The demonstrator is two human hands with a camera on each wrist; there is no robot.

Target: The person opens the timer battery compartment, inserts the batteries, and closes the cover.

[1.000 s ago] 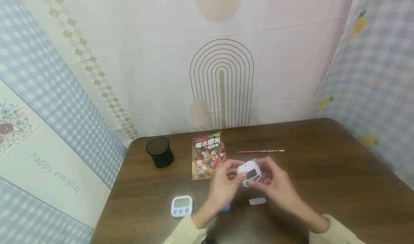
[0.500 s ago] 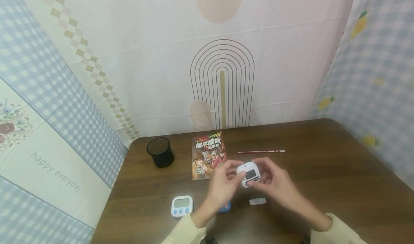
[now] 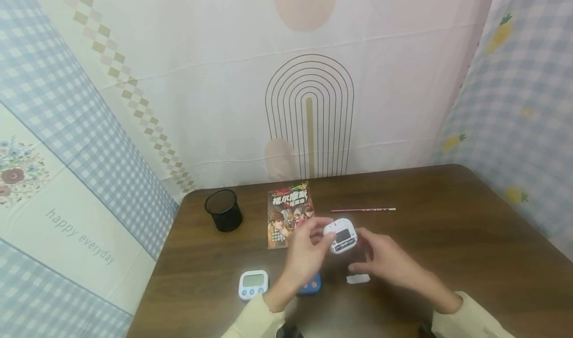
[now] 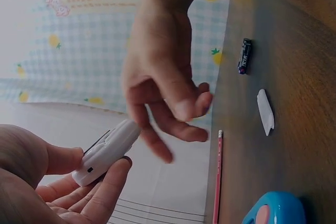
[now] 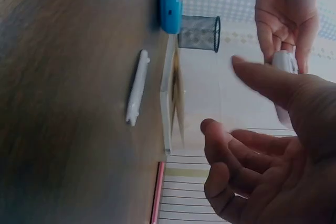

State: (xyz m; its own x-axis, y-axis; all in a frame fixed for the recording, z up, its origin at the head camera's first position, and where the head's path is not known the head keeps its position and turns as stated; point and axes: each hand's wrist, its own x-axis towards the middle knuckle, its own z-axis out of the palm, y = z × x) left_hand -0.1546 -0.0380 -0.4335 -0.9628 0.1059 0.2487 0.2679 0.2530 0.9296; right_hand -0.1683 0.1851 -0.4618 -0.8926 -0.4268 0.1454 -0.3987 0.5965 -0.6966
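On my head feed I have the left hand [image 3: 305,251] gripping a white device [image 3: 341,233], its thumb pressed on the near face and its fingers behind, parted only by the device's thickness. The device is up above the brown table [image 3: 447,228], tilted, showing me a dark panel [image 3: 343,236] with a slot [image 3: 344,246] along its 6 o'clock edge.

At 4 o'clock from it I see the right hand [image 3: 388,259], thumb and fingers well parted and loosely bent, with nothing in its grasp. Its fingertips are just beside the device; whether any of them touches it, I cannot tell.

Taking the device as my centre, a small white strip [image 3: 358,279] lies at 5 o'clock. A blue device [image 3: 312,284] sits at 7, partly hidden by the left wrist, and a white timer [image 3: 253,281] with 3 blue buttons at 8. The book [image 3: 282,216] lies at 10, the black mesh cup [image 3: 226,216] farther out near 9, and the red pencil [image 3: 363,210] between 1 and 2.

My left wrist feed also gives me a dark battery [image 4: 244,56] on the table, at 11 o'clock from the strip there. A patterned cloth [image 3: 215,104] hangs beyond the table at 12.
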